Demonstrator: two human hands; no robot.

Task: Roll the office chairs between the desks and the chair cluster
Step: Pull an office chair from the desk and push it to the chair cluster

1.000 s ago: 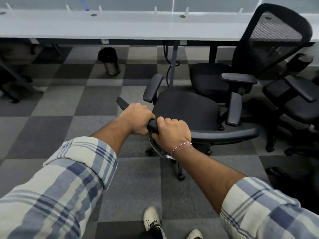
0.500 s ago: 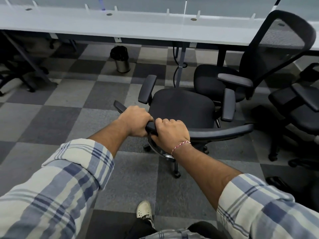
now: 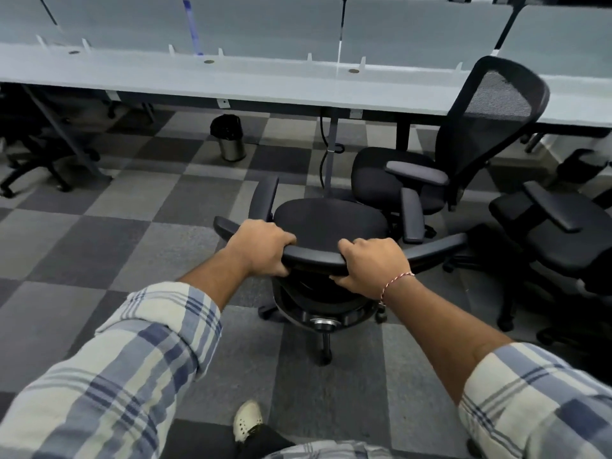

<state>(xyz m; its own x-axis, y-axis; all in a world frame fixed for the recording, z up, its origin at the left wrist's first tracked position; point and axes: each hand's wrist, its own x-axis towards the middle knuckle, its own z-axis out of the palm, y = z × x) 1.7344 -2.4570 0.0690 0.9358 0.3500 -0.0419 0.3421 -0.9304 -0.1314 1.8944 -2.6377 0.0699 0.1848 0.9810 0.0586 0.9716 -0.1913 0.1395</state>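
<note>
**Figure: Two-handed hold on the top rail of a castor chair**

The black padded swivel office chair (image 3: 331, 223) stands on the grey chequered carpet floor (image 3: 99, 243), short of the near edge of the long pale surface (image 3: 231, 84) and just beside a black mesh-backed chair (image 3: 490, 107). The left hand (image 3: 261, 246) and right hand (image 3: 371, 266) each curl round its curved top rail (image 3: 314, 258), set apart. Judged stiff-framed and moderately heavy, the chair should roll readily yet tend to swivel, so a wide grip on the rail steers best. The backrest is foreshortened, several castors lie hidden beneath the seat, and a third black chair (image 3: 556, 240) is cut off by the right edge.
</note>
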